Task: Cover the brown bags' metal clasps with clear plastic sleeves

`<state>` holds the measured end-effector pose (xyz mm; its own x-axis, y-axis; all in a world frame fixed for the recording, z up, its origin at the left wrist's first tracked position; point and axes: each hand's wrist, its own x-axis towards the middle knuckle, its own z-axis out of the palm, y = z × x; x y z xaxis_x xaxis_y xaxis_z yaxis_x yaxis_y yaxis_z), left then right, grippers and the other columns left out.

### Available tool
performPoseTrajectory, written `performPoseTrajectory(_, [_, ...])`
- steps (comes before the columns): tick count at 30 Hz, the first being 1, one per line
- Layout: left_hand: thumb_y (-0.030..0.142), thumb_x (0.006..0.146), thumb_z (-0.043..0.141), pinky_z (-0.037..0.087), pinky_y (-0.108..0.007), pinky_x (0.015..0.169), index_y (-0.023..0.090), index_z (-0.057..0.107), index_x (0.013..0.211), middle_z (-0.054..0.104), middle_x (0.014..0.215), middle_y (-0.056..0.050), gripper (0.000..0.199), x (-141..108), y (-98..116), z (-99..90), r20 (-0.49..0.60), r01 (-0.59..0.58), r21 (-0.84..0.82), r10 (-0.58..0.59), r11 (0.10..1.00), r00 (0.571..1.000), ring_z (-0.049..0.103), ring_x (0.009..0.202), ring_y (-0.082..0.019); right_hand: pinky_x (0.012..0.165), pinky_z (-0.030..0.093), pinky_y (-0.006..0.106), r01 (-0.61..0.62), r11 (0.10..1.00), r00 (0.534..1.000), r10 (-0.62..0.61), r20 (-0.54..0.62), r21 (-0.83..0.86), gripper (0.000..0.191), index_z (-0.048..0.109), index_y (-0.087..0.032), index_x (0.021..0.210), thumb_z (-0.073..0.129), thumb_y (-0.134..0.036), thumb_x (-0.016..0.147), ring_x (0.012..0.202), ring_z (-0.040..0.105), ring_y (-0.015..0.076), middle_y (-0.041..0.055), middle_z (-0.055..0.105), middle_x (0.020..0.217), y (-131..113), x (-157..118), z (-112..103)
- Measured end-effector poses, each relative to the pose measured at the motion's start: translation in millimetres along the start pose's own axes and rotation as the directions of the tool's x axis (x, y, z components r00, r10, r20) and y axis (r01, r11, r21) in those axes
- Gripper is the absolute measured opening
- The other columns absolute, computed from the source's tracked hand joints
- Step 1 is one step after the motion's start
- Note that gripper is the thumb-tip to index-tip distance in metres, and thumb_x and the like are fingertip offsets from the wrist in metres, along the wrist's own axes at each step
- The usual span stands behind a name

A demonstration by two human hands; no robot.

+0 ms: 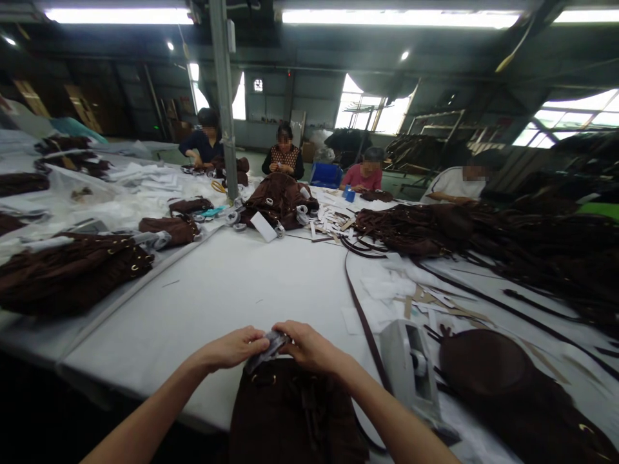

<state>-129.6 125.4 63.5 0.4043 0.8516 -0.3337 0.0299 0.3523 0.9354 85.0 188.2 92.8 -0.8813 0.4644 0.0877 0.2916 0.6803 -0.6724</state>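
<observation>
A dark brown drawstring bag point(290, 412) with brass eyelets stands at the near edge of the white table, just in front of me. At its top is a crumpled, greyish clear plastic wrap point(265, 350); what lies inside it I cannot make out. My left hand point(236, 346) pinches this wrap from the left, thumb on top. From the right, the fingers of my right hand point(307, 345) close on its other end, the wrist above the bag's rim.
A grey tape dispenser point(411, 367) stands to the right, beside another brown bag point(483, 367). Brown straps point(360, 309) and paper scraps lie beyond. More brown bags point(72, 264) sit left, with a bag pile point(435, 225) at right. Several people point(283, 154) sit across the table.
</observation>
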Motion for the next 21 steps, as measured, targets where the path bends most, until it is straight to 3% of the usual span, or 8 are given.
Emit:
performPoseTrajectory(3, [0.050,0.081,0.060,0.014,-0.019,0.034,0.017,0.064,0.092,0.048,0.053,0.007,0.035,-2.8,1.4,-0.9,0.040,0.090,0.007,-0.090,0.996,0.995,0.032,0.037,-0.006,0.078,0.044,0.026,0.006,1.000,1.000,-0.005,-0.023,0.026,0.022,0.060,-0.019,0.104,0.056,-0.014,0.083,0.085,0.058,0.0182,0.0054,0.064,0.095,-0.7,-2.3,0.1])
performPoseTrajectory(5, [0.052,0.082,0.058,0.008,-0.019,0.032,0.017,0.060,0.097,0.054,0.058,0.005,0.038,-3.8,-2.1,-1.1,0.065,0.133,-0.026,-0.131,0.991,0.989,0.030,0.032,-0.004,0.079,0.044,0.027,0.011,0.999,0.999,-0.009,-0.036,0.049,0.024,0.061,-0.020,0.106,0.056,-0.014,0.083,0.085,0.058,0.0182,0.0053,0.065,0.095,-1.3,-3.6,-0.5])
performPoseTrajectory(8, [0.052,0.083,0.058,0.006,-0.018,0.031,0.017,0.056,0.096,0.064,0.072,-0.001,0.037,-3.9,-8.1,-1.0,0.089,0.158,-0.115,-0.148,0.981,0.985,0.027,0.030,-0.001,0.082,0.045,0.028,0.008,0.996,0.998,-0.002,-0.068,0.093,0.031,0.061,-0.020,0.112,0.058,-0.013,0.082,0.090,0.059,0.0183,0.0056,0.066,0.100,-1.3,-5.3,-1.6])
performPoseTrajectory(15, [0.046,0.084,0.060,0.004,-0.015,0.029,0.017,0.052,0.100,0.065,0.080,-0.005,0.034,-7.4,-10.6,2.0,0.178,0.192,-0.310,-0.141,0.931,0.974,0.018,0.031,0.002,0.082,0.048,0.030,-0.062,0.976,0.985,0.094,-0.145,0.208,0.039,0.060,-0.018,0.121,0.059,-0.017,0.081,0.090,0.061,0.0187,0.0074,0.067,0.107,0.7,-8.7,0.8])
performPoseTrajectory(21, [0.044,0.084,0.060,0.004,-0.014,0.026,0.020,0.050,0.095,0.055,0.063,0.006,0.028,-9.6,-18.4,7.6,0.161,0.172,-0.407,-0.115,0.897,0.980,0.015,0.027,0.002,0.089,0.046,0.034,-0.043,0.959,0.981,0.093,-0.168,0.280,0.044,0.057,-0.021,0.124,0.060,-0.016,0.080,0.096,0.060,0.0200,0.0069,0.066,0.112,1.8,-11.0,2.7])
